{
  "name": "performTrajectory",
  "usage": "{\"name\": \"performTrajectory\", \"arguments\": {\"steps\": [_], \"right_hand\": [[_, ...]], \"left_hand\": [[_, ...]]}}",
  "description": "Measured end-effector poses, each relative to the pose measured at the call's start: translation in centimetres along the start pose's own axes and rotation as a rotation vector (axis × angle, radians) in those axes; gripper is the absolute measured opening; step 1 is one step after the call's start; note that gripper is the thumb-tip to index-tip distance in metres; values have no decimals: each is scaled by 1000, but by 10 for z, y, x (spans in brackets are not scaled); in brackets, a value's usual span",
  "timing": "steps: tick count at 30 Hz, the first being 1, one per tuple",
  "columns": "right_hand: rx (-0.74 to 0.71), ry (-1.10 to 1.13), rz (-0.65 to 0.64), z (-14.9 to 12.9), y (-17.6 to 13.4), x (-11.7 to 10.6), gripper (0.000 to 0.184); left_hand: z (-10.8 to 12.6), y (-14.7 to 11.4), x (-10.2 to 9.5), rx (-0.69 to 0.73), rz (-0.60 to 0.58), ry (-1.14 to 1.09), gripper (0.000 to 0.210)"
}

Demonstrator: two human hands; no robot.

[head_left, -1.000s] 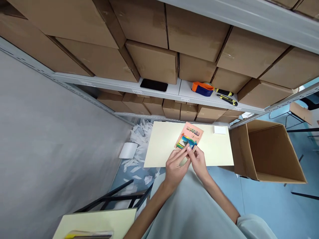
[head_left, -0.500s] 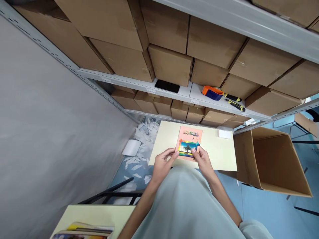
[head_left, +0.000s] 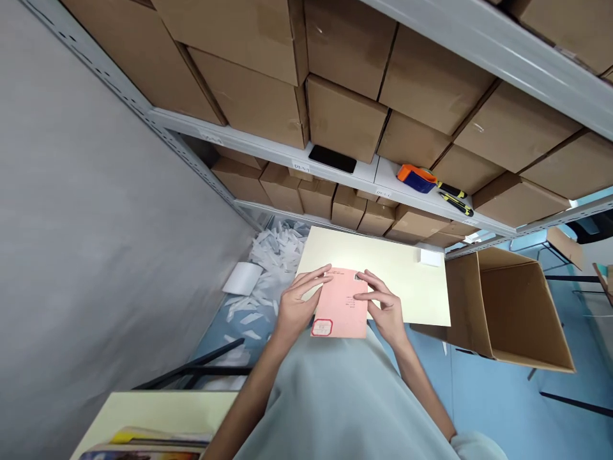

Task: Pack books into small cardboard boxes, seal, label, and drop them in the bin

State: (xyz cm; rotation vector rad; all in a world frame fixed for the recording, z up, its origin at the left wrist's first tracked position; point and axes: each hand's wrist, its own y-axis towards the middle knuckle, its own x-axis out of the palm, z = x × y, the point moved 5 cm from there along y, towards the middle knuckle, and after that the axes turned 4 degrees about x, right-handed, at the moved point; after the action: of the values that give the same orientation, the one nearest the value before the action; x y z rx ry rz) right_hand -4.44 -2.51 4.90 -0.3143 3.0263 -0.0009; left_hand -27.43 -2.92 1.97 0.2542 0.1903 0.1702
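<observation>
A thin pink book [head_left: 341, 305] is held between my two hands, its back cover facing up. A barcode shows near its upper right corner and a red-bordered label at its lower left. My left hand [head_left: 297, 305] grips the left edge, fingers over the cover and thumb mostly hidden at the side. On the opposite edge, my right hand [head_left: 385, 308] holds it with fingertips on the cover. The book is above the near edge of a pale yellow table [head_left: 412, 297], close to my lap.
A small white box [head_left: 430, 257] sits on the table. An open cardboard box [head_left: 522, 306] stands at the right. Shelves ahead hold cartons, a phone [head_left: 332, 159], an orange-and-blue tape dispenser [head_left: 416, 178] and cutters [head_left: 456, 204]. Paper scraps [head_left: 278, 255] cover the floor at left; books [head_left: 148, 445] lie lower left.
The book has been turned over from its illustrated front cover to its plain back, and brought nearer to me. Both hands have shifted grip along its sides.
</observation>
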Motion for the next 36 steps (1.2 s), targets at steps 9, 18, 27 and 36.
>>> {"name": "performTrajectory", "arguments": {"steps": [9,18,27,36], "right_hand": [[239,132,156,34,1,14,39],[87,-133,385,17,-1,23,50],[187,152,276,4,0,41,39],[228,243,206,7,0,25,48]], "left_hand": [[-13,-19,-4,-267,61,-128,38],[-15,-36,13,-349,193,-263,55],[34,-37,38,304,-33,175,32],[-10,-18,26,-451,-80,-302,60]]}}
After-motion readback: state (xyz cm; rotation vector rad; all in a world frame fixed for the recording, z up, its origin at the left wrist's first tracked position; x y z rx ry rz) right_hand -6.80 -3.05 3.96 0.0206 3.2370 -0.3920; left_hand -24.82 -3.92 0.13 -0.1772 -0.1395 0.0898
